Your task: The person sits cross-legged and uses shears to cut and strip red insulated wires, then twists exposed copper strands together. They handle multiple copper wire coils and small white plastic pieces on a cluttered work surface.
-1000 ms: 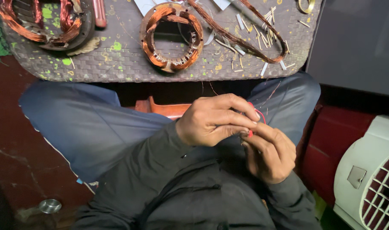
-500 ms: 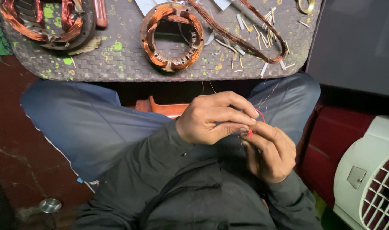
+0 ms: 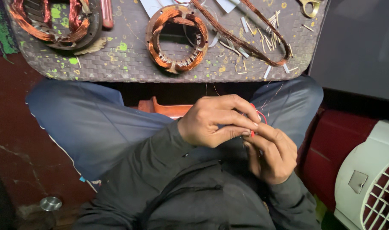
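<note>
Paint-flecked and woven, our low table (image 3: 130,64) carries a copper-wound stator ring (image 3: 176,38). Well below that ring, over our lap, our left hand (image 3: 213,121) pinches a thin red wire (image 3: 258,117) between thumb and fingertips, and our right hand (image 3: 271,155) meets it with curled fingers on the same strand. Judging by the tight bend, we risk kinking or snapping it if we pull unevenly.

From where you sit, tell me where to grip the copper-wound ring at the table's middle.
Grip the copper-wound ring by its near rim, coming from the table's near edge. It lies flat with an open centre, so fingers can hook inside. Both hands, left and right, are busy with red wire.
</note>
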